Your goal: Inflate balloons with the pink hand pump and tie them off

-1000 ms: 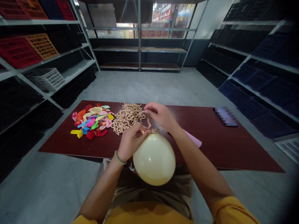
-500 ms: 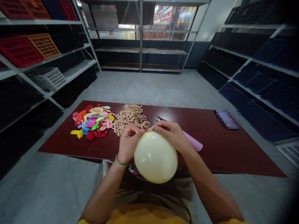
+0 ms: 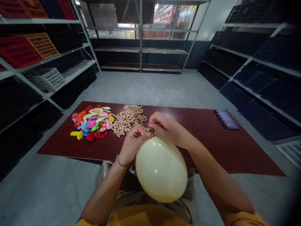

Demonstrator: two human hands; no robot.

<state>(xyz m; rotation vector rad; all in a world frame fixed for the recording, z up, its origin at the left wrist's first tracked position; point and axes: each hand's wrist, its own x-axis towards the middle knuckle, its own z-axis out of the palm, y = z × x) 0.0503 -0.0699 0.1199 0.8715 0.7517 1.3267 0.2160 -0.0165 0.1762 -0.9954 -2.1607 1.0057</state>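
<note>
A pale yellow inflated balloon (image 3: 161,169) hangs below my two hands, its neck end up between the fingers. My left hand (image 3: 134,142) pinches at the neck on the left side, and a bit of beige cord shows at its fingertips. From the right, my right hand (image 3: 168,128) comes in with fingers closed at the same spot, holding a piece of beige cord; the exact hold is partly hidden. Behind my left hand lies a pile of beige twisted cords (image 3: 129,119). Left of that is a heap of colourful uninflated balloons (image 3: 94,122).
The dark red table (image 3: 211,144) spans the view. A pixelated flat item (image 3: 227,119) lies at its right end. Metal shelves (image 3: 141,50) stand at the back, with racks of crates (image 3: 42,45) on the left and dark bins on the right.
The balloon hangs lower and further right, and looks larger. My right hand has moved up and left, closer to my left hand. The pink cylinder and black tool near it are out of sight.
</note>
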